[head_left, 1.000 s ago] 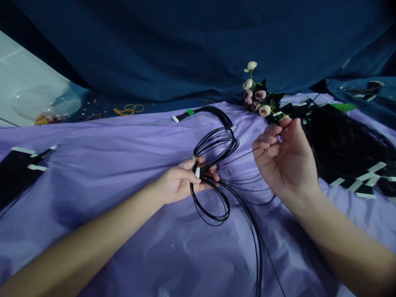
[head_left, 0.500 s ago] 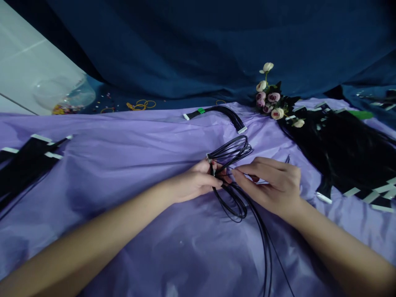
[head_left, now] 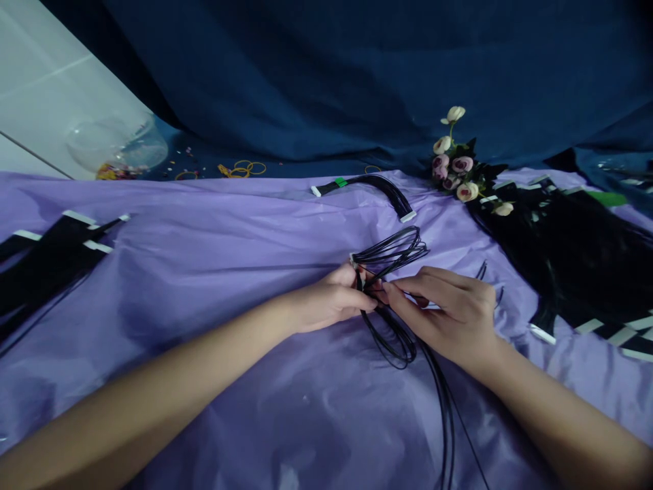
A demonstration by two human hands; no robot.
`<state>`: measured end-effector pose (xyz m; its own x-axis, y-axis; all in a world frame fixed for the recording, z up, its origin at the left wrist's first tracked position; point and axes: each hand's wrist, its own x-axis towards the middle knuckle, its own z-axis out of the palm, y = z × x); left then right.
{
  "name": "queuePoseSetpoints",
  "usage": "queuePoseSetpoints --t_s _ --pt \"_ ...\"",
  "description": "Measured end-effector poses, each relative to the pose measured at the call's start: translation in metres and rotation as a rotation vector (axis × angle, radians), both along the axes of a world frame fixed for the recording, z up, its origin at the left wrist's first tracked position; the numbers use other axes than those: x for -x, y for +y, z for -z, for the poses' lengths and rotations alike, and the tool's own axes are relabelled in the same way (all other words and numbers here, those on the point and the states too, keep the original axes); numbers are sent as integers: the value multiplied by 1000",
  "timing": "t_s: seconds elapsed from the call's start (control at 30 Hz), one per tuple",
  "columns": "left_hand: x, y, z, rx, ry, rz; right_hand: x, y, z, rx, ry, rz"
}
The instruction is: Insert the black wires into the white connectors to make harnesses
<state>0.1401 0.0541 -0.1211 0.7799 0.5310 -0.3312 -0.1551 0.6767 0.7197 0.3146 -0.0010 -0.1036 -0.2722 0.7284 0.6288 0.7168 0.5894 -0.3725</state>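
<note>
In the middle of the head view my left hand (head_left: 337, 299) is closed around a white connector with thin black wires (head_left: 395, 248) fixed to it. The wires bend into loops above and below my fingers, and some long ends hang down toward the bottom edge. Close beside it, my right hand (head_left: 446, 306) pinches a single black wire (head_left: 386, 289) between thumb and forefinger, close to the left fingertips. The left fingers partly hide the connector, and the wire's tip cannot be made out.
A finished-looking black cable (head_left: 380, 187) with green tape lies behind the hands on the purple cloth (head_left: 219, 238). Black cable bundles with white connectors lie left (head_left: 45, 272) and right (head_left: 586, 252). Artificial flowers (head_left: 462, 163), yellow rubber bands (head_left: 245, 169) and a clear container (head_left: 120, 146) sit at the back.
The whole scene has shifted slightly to the right in view. My right fingertips sit a little closer to the left hand, still pinching the wire; the left hand keeps its grip.
</note>
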Motion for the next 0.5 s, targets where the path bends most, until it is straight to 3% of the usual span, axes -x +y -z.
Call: queuePoseSetpoints --t_s 0.3,0.5 --pt "-2 -4 0 -28 40 -59 10 -5 -6 406 246 119" --pt "-1 -4 8 -99 40 -43 12 -7 -5 545 287 114"
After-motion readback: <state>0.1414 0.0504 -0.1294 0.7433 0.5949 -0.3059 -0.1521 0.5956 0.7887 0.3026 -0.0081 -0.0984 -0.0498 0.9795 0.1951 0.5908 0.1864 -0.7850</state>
